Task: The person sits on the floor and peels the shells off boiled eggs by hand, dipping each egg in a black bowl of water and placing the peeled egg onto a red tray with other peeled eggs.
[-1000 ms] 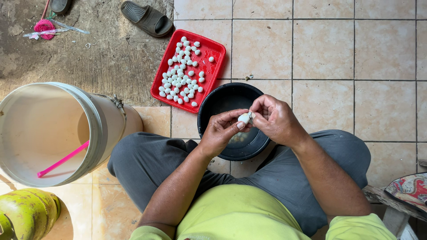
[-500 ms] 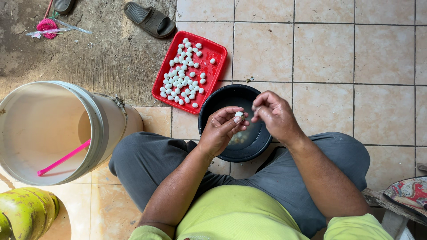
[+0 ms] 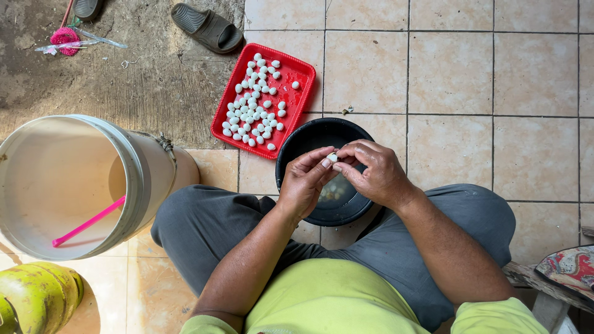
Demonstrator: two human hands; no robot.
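Over black bowl: left hand and right hand both pinched shut on small white egg; peel gently, shell falling into bowl.

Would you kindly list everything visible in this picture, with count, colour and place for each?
small round piece: one, white, pinched between the fingers of both hands above the bowl
bowl: one, black, on the tiles between the knees
tray: one, red, square, beyond the bowl
peeled pieces: several dozen, white, in the tray
bucket: one, cream, left of the legs
stick: one, pink, inside the bucket
sandals: two, dark, top edge, one mostly cut off
gas cylinder: one, green-yellow, bottom left corner
patterned cloth: one, red-toned, right edge
left hand: one, over the bowl
right hand: one, over the bowl
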